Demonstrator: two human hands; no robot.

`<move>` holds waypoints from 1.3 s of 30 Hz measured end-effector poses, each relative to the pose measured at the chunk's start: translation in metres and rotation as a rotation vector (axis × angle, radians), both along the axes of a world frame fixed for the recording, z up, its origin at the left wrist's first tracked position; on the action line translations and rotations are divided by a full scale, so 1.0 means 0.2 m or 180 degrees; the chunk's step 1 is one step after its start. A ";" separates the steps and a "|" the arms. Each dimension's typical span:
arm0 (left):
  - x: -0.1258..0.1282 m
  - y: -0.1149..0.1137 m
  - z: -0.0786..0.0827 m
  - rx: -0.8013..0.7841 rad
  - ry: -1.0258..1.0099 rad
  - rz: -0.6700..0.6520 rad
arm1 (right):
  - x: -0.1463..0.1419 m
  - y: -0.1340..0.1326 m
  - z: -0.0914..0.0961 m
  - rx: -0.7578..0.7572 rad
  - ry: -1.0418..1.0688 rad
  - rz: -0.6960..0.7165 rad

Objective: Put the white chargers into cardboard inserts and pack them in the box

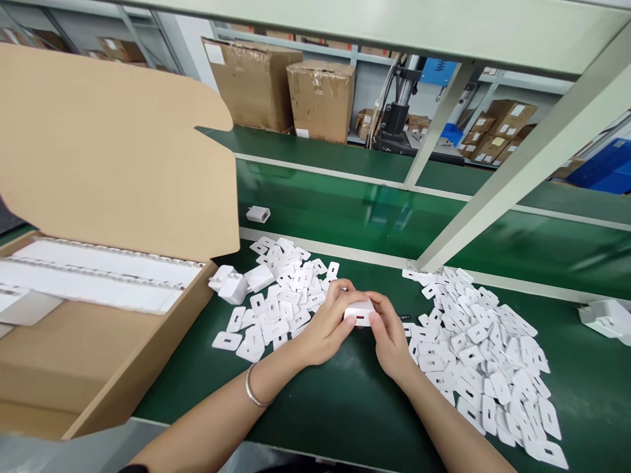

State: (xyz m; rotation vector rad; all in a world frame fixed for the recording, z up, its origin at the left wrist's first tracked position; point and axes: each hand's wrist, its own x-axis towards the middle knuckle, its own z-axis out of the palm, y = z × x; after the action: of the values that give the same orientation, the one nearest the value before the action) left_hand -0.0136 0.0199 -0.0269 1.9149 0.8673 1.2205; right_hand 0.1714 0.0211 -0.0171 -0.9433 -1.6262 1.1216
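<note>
The charger (359, 311), a white block with a dark-red slot (360, 318) in its near face, was held between the left hand (329, 323) and right hand (393, 334), right of and below frame centre.

The fingers (340, 289) cover the sides of the block (359, 307), and its far face is out of sight. Left, the box (148, 355) runs past the picture's edge; right, the adapter (604, 318) and blue bin (604, 164) do too. Plates (499, 387) in the right pile partly cover one another. Print on the far carton's label (214, 54) is too small to read.
</note>
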 end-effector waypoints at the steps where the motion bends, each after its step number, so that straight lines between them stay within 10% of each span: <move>1: 0.00 0.00 0.00 -0.0028 0.0030 -0.0027 | 0.00 0.00 0.00 0.0033 0.0006 -0.0051; 39: 0.05 0.02 -0.03 -0.0018 -0.0273 0.0172 | -0.01 -0.01 0.01 0.0083 -0.0483 -0.0299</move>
State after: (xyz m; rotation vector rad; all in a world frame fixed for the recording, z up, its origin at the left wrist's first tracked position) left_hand -0.0034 0.0241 -0.0330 1.8313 0.8813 1.3207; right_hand 0.1695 0.0196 -0.0147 -1.0988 -1.6950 0.9828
